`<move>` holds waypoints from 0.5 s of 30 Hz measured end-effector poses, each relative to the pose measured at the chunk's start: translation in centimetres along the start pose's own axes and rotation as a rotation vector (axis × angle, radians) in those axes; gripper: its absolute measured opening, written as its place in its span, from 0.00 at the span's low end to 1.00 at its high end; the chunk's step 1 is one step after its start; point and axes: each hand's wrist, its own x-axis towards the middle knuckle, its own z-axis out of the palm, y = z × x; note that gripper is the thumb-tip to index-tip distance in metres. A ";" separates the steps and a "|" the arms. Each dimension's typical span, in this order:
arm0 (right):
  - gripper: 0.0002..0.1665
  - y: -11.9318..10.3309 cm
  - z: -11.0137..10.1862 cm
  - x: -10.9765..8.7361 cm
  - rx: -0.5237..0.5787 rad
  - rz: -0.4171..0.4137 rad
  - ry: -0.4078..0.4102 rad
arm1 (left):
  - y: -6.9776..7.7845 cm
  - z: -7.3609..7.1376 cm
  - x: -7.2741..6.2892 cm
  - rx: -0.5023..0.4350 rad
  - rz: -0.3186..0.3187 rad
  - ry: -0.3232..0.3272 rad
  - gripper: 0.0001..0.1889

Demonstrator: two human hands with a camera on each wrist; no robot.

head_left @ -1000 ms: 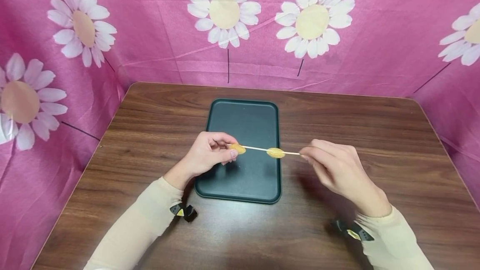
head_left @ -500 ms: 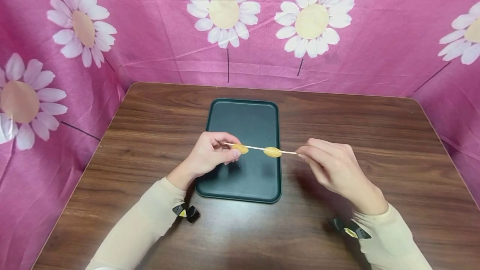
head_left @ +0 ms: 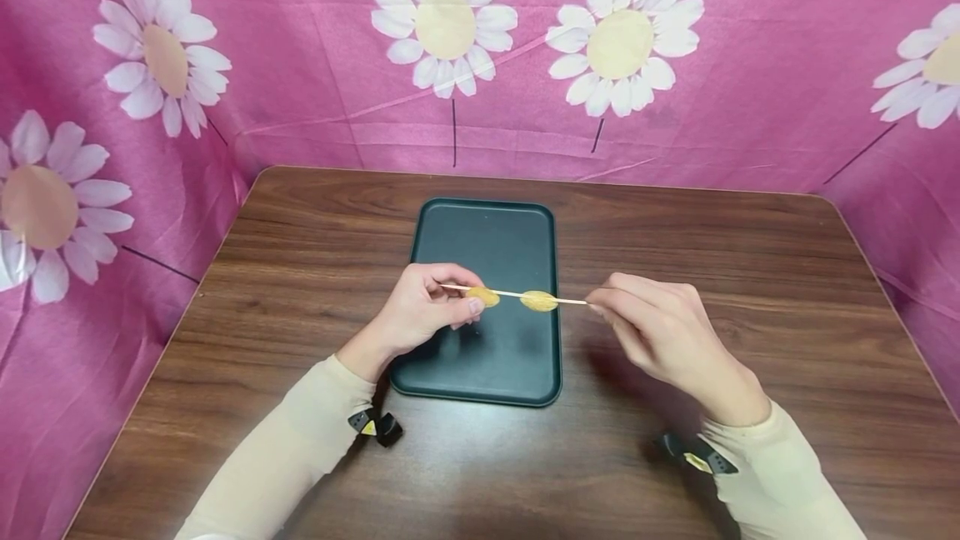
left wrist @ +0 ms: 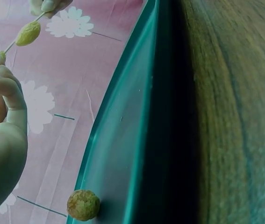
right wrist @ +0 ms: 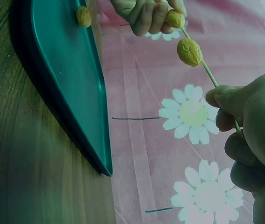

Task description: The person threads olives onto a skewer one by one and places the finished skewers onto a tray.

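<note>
A thin wooden skewer [head_left: 508, 294] is held almost level above the dark green tray [head_left: 487, 240]. My left hand [head_left: 420, 307] pinches a yellow wrinkled dried fruit [head_left: 483, 297] between thumb and fingers, and the skewer runs through it, its free end showing past the fruit. A second dried fruit [head_left: 538, 301] sits farther along, apart from the first. At the skewer's right end, my right hand [head_left: 663, 323] grips it with thumb and curled fingers. Another dried fruit [left wrist: 83, 205] lies on the tray in the left wrist view; the left hand hides it in the head view.
The tray lies on a brown wood-grain table [head_left: 300, 223]. A pink cloth with white daisies [head_left: 315, 40] hangs around the back and sides. Black straps with small devices [head_left: 378, 426] are on both wrists.
My right hand has moved slightly left with the skewer and the second fruit. The fruit in my left hand has moved slightly right, and more skewer shows beyond it.
</note>
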 end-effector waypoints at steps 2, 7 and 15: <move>0.19 -0.1 0.1 0.1 0.002 -0.002 0.000 | 0.0 0.1 0.0 -0.017 -0.003 0.001 0.10; 0.19 -0.1 0.3 0.3 0.007 -0.002 -0.003 | 0.1 0.3 0.0 -0.050 -0.009 0.003 0.11; 0.19 -0.2 0.5 0.5 0.014 -0.010 0.002 | -0.3 0.5 0.2 -0.068 -0.024 0.000 0.11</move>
